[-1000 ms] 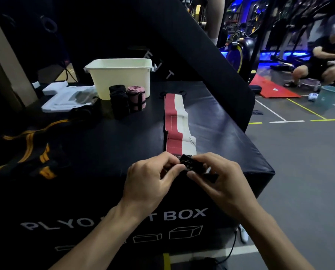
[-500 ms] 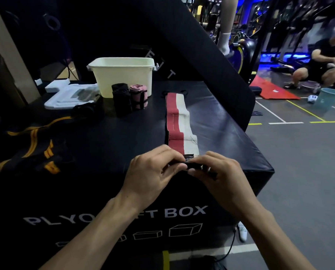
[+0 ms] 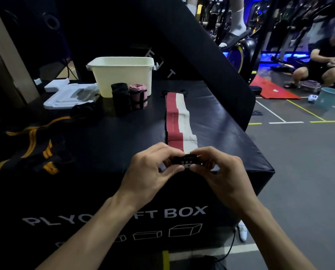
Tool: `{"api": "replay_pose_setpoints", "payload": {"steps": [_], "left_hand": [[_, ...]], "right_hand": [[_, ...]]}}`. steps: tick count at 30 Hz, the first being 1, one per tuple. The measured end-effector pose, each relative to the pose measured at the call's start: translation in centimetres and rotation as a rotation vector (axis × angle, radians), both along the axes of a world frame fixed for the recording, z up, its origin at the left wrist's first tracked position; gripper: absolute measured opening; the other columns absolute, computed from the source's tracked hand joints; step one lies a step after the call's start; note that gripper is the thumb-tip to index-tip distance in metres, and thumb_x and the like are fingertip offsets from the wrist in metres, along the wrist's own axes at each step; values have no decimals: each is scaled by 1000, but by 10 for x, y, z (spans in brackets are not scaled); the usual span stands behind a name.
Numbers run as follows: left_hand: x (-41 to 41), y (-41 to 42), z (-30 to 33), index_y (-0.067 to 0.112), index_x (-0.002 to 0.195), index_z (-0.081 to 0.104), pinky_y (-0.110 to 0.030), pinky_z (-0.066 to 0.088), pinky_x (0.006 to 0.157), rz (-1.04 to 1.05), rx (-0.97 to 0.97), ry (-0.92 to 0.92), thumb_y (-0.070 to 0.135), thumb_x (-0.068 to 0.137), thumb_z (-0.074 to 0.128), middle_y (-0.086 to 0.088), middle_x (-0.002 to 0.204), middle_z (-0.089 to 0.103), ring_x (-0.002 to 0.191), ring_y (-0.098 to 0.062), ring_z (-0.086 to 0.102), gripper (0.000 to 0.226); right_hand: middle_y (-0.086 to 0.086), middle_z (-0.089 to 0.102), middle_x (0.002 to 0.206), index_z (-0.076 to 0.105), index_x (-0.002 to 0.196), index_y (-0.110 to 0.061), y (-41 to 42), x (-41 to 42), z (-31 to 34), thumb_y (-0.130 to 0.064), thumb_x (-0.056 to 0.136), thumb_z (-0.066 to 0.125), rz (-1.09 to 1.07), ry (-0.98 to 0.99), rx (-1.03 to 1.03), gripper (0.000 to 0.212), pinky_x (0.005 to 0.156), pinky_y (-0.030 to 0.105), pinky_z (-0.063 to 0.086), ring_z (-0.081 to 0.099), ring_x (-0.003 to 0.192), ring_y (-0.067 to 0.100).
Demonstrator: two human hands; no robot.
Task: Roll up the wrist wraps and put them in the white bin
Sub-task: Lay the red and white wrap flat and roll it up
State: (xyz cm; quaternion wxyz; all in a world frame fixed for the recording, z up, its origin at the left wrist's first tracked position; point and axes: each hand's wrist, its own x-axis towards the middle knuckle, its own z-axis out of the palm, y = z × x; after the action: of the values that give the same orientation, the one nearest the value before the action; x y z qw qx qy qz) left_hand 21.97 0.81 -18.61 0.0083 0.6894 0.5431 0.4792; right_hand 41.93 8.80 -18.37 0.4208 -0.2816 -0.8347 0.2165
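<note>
Both hands pinch the near end of the red and white wrap, and I see the left hand with thumb and forefinger curled onto the black tab from its left side; the right hand pinches the same tab from the right, fingers curled over it. That tab sits at the near edge of the black box, between the two thumbs; the rest of the wrap lies flat on the box top and runs away from me toward the far edge (red stripe on the left, white on the right).

From the left of my view: a black and yellow strap lies bunched on the box; beyond it a white foam tray rests at the far left corner; the white bin stands just right of that tray, upright and open at the top. Just in front of the bin stand a black roll and a pink roll, touching each other, the black one on the left; both stand outside the bin. Well to the right, on the floor, a person crouches near a teal bucket.
</note>
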Motion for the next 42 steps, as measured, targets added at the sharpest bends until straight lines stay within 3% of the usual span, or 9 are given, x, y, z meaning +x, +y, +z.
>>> {"api": "replay_pose_setpoints", "payload": {"steps": [5, 8, 12, 15, 19, 26, 32, 38, 42], "left_hand": [[5, 5, -1, 15, 99, 79, -22, 55, 75, 47, 91, 33, 16, 85, 83, 10, 93, 71, 85, -1, 67, 14], [6, 7, -1, 13, 97, 80, -13, 49, 78, 59, 80, 33, 12, 84, 85, 8, 92, 72, 84, 0, 67, 14], [3, 7, 2, 13, 100, 79, -14, 51, 77, -24, 35, 22, 15, 82, 87, 11, 93, 71, 84, 2, 67, 20], [1, 4, 1, 15, 105, 75, -22, 56, 75, -45, -22, 73, 19, 76, 91, 11, 96, 68, 83, -3, 66, 33], [4, 5, -2, 15, 102, 74, -28, 56, 76, 22, 35, 111, 20, 77, 91, 11, 96, 68, 85, -4, 66, 30], [8, 4, 3, 14, 94, 77, -16, 51, 70, -32, 54, 17, 19, 86, 83, 13, 93, 68, 82, -1, 66, 11], [10, 8, 1, 13, 92, 78, -22, 55, 74, 18, 91, 61, 16, 87, 81, 9, 93, 73, 84, -3, 68, 7], [13, 13, 0, 10, 91, 78, -15, 51, 75, 4, 105, 14, 13, 86, 82, 8, 89, 72, 82, -1, 68, 7], [12, 15, 2, 11, 90, 78, -20, 54, 73, -45, 54, 2, 11, 84, 84, 9, 88, 73, 82, -4, 70, 9]], "right_hand": [[-21, 68, 75, 73, 92, -20, 1, -3, -1, -14, 80, 86, -18, 16, 6, 19, 65, 14, 47, 65, 73, 5], [-18, 68, 73, 72, 89, -17, 3, -4, -3, -15, 82, 85, -19, 24, -15, 15, 63, 12, 45, 64, 71, 6], [-18, 65, 71, 71, 88, -15, 5, -4, -4, -13, 83, 84, -28, 5, -14, 14, 64, 9, 42, 61, 69, 2], [-13, 69, 74, 72, 91, -14, 6, -3, -4, -15, 86, 81, -12, 15, -29, 10, 65, 10, 43, 63, 71, 5], [-10, 73, 80, 75, 96, -18, 4, -1, -1, -17, 87, 80, 22, 12, -38, 10, 66, 21, 50, 66, 75, 11], [-21, 65, 74, 74, 90, -14, 3, 1, -1, -14, 82, 83, -20, 10, 29, 12, 63, 11, 45, 62, 72, -1], [-15, 67, 74, 72, 89, -17, 5, 1, -3, -22, 87, 79, -53, -5, 113, 9, 60, 17, 45, 61, 69, 5], [-34, 54, 83, 72, 101, -23, 5, 7, -3, -18, 80, 85, -35, -74, 155, 25, 69, 7, 41, 58, 79, 2], [-33, 60, 84, 75, 105, -27, 6, 11, -4, -18, 81, 84, -53, -97, 208, 27, 70, 14, 47, 56, 76, 2]]}}
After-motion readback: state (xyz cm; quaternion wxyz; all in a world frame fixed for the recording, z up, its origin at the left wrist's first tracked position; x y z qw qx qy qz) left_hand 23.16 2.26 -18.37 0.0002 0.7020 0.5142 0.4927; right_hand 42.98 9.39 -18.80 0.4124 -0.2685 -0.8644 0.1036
